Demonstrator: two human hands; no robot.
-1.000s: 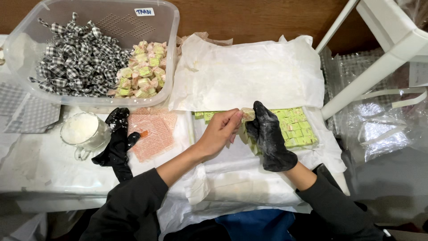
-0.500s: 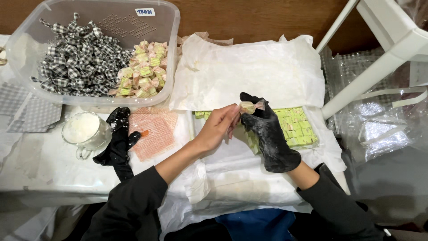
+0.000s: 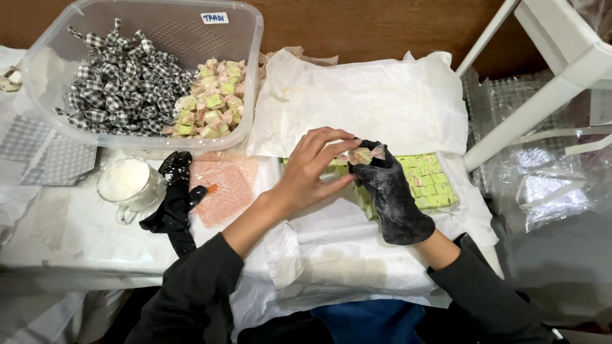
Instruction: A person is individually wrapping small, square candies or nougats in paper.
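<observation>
Dark sleeves come in from the bottom edge, over crumpled white paper [image 3: 338, 267] that covers the table. The right hand [image 3: 390, 194], in a black glove dusted with white powder, pinches a small wrapped sweet [image 3: 361, 155] at its fingertips, the clear wrapper's twisted end sticking out to the right. The bare left hand [image 3: 310, 171] meets it from the other side, fingers curled and closed on the sweet's left end, so both hands grip the one piece just above the paper.

Just behind and right of the glove lies a slab of pale green cubes [image 3: 430, 181], cut in a grid, partly hidden by the hands.

Left of the hands, a spare black glove [image 3: 173, 200] lies limp on the table, beside a stack of pink-patterned wrappers [image 3: 223, 188]. Next to the glove stands a glass mug [image 3: 127, 185] filled with white powder. Grey checked wrapper sheets [image 3: 48, 156] lie near the left edge.

Farther back, a big sheet of white paper [image 3: 370, 102] is spread open. At the far left stands a clear plastic tub [image 3: 252, 70], holding a heap of black-and-white checked sweets [image 3: 118, 83] on its left side and a smaller heap of clear-wrapped pink and green sweets [image 3: 213, 102] on its right. A white chair leg [image 3: 542, 76] slants across the right.
</observation>
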